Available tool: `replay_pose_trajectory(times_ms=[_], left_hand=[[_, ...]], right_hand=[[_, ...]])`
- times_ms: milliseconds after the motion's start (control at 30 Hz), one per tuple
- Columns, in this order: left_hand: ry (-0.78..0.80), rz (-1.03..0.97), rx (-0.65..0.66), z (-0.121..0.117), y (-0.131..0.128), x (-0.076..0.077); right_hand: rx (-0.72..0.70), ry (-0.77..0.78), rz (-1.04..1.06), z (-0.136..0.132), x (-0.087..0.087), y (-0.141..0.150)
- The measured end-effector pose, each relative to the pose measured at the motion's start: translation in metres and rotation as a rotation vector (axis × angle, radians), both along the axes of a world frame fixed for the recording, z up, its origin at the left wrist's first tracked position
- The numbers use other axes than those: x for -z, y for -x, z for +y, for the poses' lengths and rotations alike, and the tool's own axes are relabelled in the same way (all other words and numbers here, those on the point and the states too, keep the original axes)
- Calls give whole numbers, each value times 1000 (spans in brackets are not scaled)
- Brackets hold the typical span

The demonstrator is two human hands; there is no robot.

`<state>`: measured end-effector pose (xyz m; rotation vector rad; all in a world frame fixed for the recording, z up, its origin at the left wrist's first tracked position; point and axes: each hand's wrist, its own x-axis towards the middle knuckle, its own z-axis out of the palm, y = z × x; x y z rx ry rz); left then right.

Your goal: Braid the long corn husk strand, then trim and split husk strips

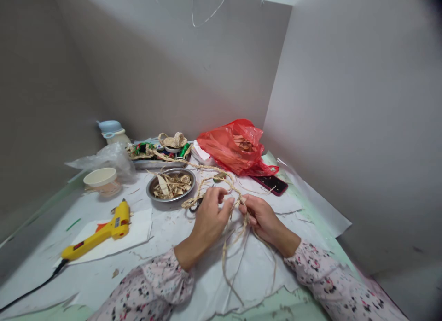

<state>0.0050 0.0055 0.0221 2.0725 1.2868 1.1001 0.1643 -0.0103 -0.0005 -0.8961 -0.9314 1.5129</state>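
Observation:
A braided cord of pale straw-like fibre (207,179) loops over the table, its loose strands (224,261) hanging down toward me. My right hand (260,215) pinches the working end of the braid between thumb and fingers. Just left of that end is my left hand (212,213), fingers curved, thumb and forefinger apart; the strands pass close by its thumb, and its lower fingers are partly hidden. Dark scissor-like handles (194,207) show partly behind my left hand.
A yellow glue gun (100,233) lies on white paper at left, its cord trailing off. Nearby are a white cup (101,179), a metal bowl (149,192) of dried plant scraps, and a tray (141,165) of craft pieces. A red plastic bag (221,143) and phone (276,184) lie behind my hands.

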Motion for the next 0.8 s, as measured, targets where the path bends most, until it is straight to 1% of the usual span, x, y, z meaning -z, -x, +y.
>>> replay_pose_trajectory(times_ms=[133,167,233,333,433,500,567,633,700,800], left_hand=[[5,230,180,-1,-5,5],[16,265,214,-1,-5,5],[59,272,262,0,-5,6],[148,207,266,0,-4,6],[193,159,258,0,-3,7],[225,119,277,1,-3,8],[287,35,311,2,-4,8],[411,-104,344,2,-5,8],[586,-240,366,4,-5,8],[805,-356,392,5,-4,6]], right_hand=[[-6,-20,-67,-1,4,4],[-1,-26,-98,0,5,4],[4,-37,-148,0,6,4],[-3,-40,-162,1,8,3],[-21,-25,-150,1,8,3],[-23,-21,-146,1,7,3],[-16,-24,-142,1,7,3],[-13,-37,-141,1,7,2],[-24,-58,-151,0,6,2],[-50,-93,-197,-1,6,1]])
